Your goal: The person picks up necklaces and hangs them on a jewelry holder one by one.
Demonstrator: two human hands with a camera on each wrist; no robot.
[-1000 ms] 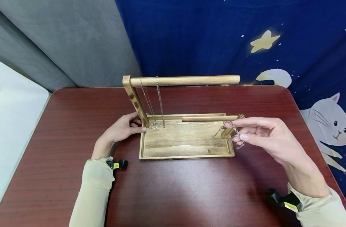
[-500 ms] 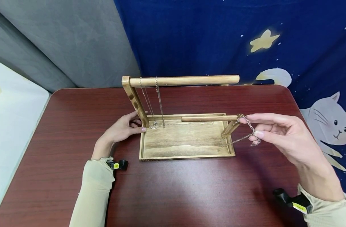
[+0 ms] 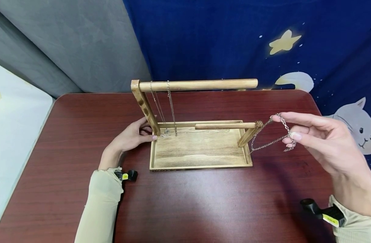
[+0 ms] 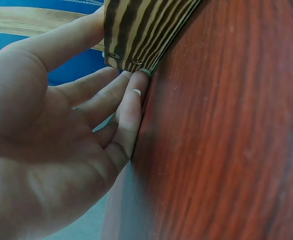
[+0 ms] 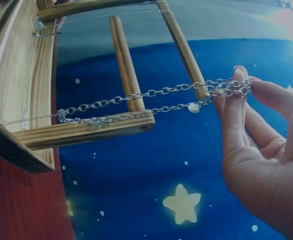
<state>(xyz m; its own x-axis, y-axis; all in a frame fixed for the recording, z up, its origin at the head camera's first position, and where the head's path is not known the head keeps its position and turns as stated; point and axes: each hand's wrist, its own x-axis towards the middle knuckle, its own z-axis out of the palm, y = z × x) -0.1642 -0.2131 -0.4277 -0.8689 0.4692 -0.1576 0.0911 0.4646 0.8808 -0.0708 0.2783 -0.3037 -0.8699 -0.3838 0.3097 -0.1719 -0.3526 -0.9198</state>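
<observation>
A wooden jewelry stand has a tray base (image 3: 200, 153), a tall left post (image 3: 146, 109) with a long upper rod (image 3: 203, 85), and a shorter right post (image 3: 247, 136) bearing a lower rod (image 3: 224, 126). My left hand (image 3: 129, 137) holds the stand's left end, thumb at the front and fingers behind; its fingertips (image 4: 136, 100) touch the striped wooden end. Pinched in my right hand (image 3: 328, 141), right of the stand, is a silver chain necklace (image 5: 151, 93). It stretches back toward the right post; a small round charm (image 5: 193, 107) hangs on it.
Two thin necklaces hang from the upper rod near its left end, one being a doubled chain (image 3: 172, 109). Fine chain (image 3: 165, 135) lies in the tray's back left corner. The stand rests on a red-brown table (image 3: 203, 202) before a blue curtain (image 3: 203, 40).
My right hand has moved right and slightly away, drawing the necklace out past the tray's right end. My left hand has stayed at the stand's left end.
</observation>
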